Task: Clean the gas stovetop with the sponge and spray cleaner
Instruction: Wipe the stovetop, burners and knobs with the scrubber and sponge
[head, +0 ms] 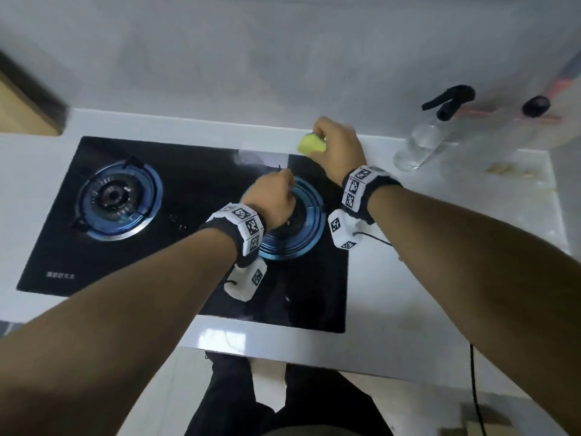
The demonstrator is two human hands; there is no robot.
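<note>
A: Far left?

B: A tan board or box [22, 108] at the edge of the white counter [440, 278]. Next comes the black glass stovetop [195, 184] set into the counter, with its left burner [118, 199] uncovered, a blue ring around a dark centre, a black grate over it.

A: And the left hand?

B: The left hand [272, 202] sits over the right burner [295, 221], fingers curled down onto the dark middle part. It seems to grip something black there, perhaps the grate or cap, but I cannot tell exactly what. A marker band is on the wrist, with a white block hanging below it.

A: Where is the sponge?

B: The sponge [311, 145], yellow-green, is in the right hand [338, 149], fingers closed around it, the sponge sticking out to the hand's left. It is at the stovetop's back right corner, by the far edge; whether it touches the glass I cannot say.

A: The spray?

B: Right of that hand, near but apart, the clear spray bottle [421, 143] with a black trigger head stands on the counter by the wall. Beyond it, a pink-trimmed object [534, 111], blurred.
</note>
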